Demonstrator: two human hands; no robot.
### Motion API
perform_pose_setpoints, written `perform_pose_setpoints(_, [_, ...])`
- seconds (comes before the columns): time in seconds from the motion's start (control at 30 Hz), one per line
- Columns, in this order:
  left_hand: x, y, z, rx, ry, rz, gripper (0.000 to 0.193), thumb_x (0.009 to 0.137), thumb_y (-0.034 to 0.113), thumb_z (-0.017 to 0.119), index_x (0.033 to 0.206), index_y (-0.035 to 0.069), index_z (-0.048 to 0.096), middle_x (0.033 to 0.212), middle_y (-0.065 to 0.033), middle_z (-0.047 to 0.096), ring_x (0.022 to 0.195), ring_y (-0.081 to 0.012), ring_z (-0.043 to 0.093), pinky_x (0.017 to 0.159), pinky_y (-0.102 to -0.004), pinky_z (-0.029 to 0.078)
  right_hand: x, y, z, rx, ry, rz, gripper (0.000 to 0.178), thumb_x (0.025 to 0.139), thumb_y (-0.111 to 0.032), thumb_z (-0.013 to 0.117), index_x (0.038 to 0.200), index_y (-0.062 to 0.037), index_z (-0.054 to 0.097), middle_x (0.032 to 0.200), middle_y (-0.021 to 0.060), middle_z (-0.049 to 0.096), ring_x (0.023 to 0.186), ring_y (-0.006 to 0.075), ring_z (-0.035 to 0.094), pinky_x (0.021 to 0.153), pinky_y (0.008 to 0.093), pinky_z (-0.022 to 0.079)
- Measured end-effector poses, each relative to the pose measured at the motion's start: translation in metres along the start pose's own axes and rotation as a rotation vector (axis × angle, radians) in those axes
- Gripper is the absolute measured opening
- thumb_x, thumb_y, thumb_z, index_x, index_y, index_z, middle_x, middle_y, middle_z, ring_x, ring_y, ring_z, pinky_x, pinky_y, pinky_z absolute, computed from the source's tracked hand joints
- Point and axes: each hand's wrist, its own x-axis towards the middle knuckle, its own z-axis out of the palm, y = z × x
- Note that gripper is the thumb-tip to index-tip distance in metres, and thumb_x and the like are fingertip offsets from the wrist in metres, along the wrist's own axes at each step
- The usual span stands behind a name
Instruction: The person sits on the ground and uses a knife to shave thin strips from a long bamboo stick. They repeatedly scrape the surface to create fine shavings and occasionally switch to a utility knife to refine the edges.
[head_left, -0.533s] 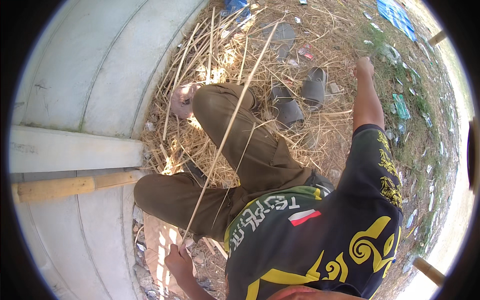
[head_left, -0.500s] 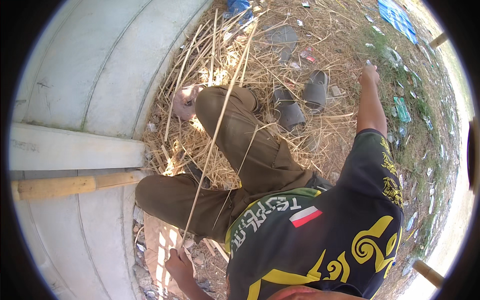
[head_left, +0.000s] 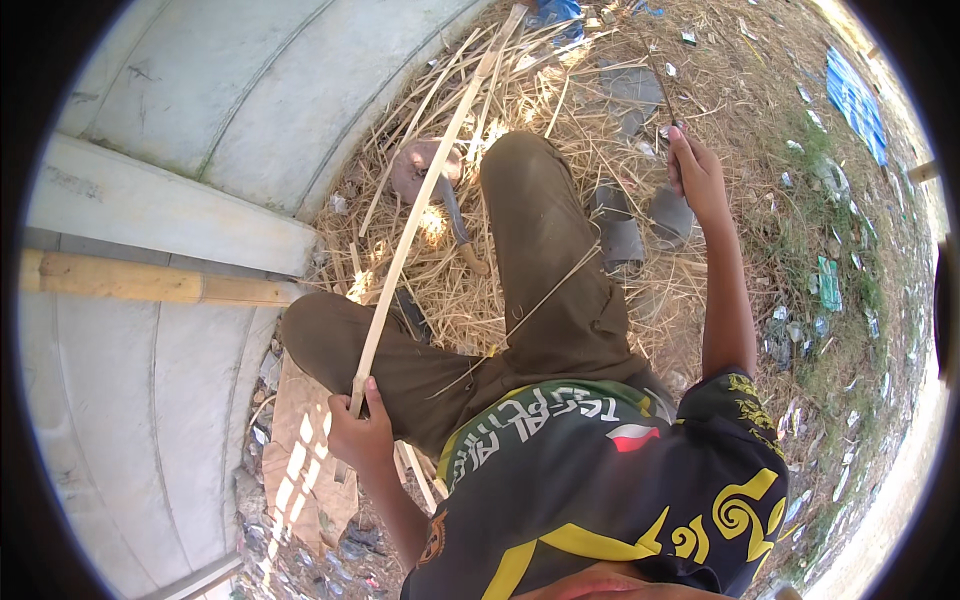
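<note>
My left hand [head_left: 362, 430] is closed around the lower end of a long, pale bamboo strip [head_left: 425, 195], low at the left beside my knee. The strip slants up and away across the straw to the far side. Out in front at the right, my right hand [head_left: 697, 178] pinches a thin, dark strip [head_left: 662, 80] that points away from me; its far end is hard to make out. A curved blade with a wooden handle [head_left: 474, 260] lies between my legs, next to a round, reddish-brown block [head_left: 420, 172].
Loose straw and bamboo slivers [head_left: 400, 140] cover the ground ahead. Grey slippers [head_left: 617, 225] lie beyond my right knee. A pale panelled wall [head_left: 180, 190] with a bamboo pole [head_left: 150, 278] stands at the left. Flattened cardboard [head_left: 300, 455] lies near my left hand; litter dots the grass at right.
My right hand has come inward from the far right, with the dark strip now visible in it. My left hand has risen, and the bamboo strip now shows its broad side.
</note>
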Motion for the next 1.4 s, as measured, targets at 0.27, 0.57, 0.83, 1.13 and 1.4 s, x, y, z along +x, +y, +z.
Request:
perform_pose_setpoints(0.27, [-0.024, 0.002, 0.032, -0.13, 0.171, -0.216, 0.048, 0.091, 0.049, 0.07, 0.08, 0.007, 0.049, 0.057, -0.0031, 0.049, 0.048, -0.019, 0.048, 0.048, -0.0362, 0.04, 0.085, -0.086, 0.145, -0.737, -0.661, -0.113, 0.049, 0.102, -0.039, 0.052, 0.077, 0.0022, 0.062, 0.057, 0.0102, 0.059, 0.045, 0.0202, 0.062, 0.044, 0.0326, 0.052])
perform_pose_setpoints(0.57, [-0.024, 0.006, 0.041, -0.264, 0.228, -0.198, 0.036, 0.094, 0.033, 0.071, 0.085, 0.005, 0.05, 0.057, -0.0006, 0.045, 0.048, -0.014, 0.042, 0.045, -0.0315, 0.033, -0.014, 0.081, 0.29, -1.383, -1.247, -0.296, 0.023, 0.08, -0.016, 0.061, 0.095, -0.0076, 0.076, 0.086, 0.0076, 0.075, 0.083, 0.0234, 0.074, 0.067, 0.0422, 0.057])
perform_pose_setpoints(0.83, [-0.03, -0.007, 0.051, -0.39, 0.269, -0.227, 0.034, 0.097, 0.031, 0.066, 0.087, 0.003, 0.05, 0.06, -0.0006, 0.042, 0.051, -0.01, 0.037, 0.047, -0.0283, 0.027, -0.011, 0.132, 0.296, -1.67, -1.454, -0.268, 0.03, 0.088, -0.025, 0.067, 0.113, -0.0118, 0.075, 0.107, 0.0116, 0.074, 0.092, 0.0287, 0.074, 0.077, 0.0471, 0.059])
perform_pose_setpoints(1.13, [-0.023, 0.0, 0.042, -0.402, 0.232, -0.202, 0.034, 0.098, 0.03, 0.065, 0.086, 0.002, 0.052, 0.06, -0.0001, 0.044, 0.052, -0.0092, 0.038, 0.047, -0.0273, 0.028, -0.038, 0.207, 0.33, -1.235, -0.89, 0.468, 0.036, 0.094, -0.023, 0.062, 0.125, -0.0066, 0.068, 0.131, 0.0135, 0.066, 0.117, 0.0324, 0.066, 0.086, 0.0485, 0.056])
perform_pose_setpoints(1.4, [-0.025, 0.006, 0.046, -0.426, 0.27, -0.239, 0.035, 0.097, 0.03, 0.068, 0.082, 0.003, 0.051, 0.056, 0.0014, 0.04, 0.049, -0.0093, 0.034, 0.046, -0.0287, 0.026, -0.046, 0.211, 0.323, -1.078, -0.746, 0.548, 0.035, 0.094, -0.019, 0.06, 0.123, 0.0001, 0.067, 0.131, 0.0193, 0.064, 0.12, 0.0358, 0.064, 0.095, 0.0493, 0.053])
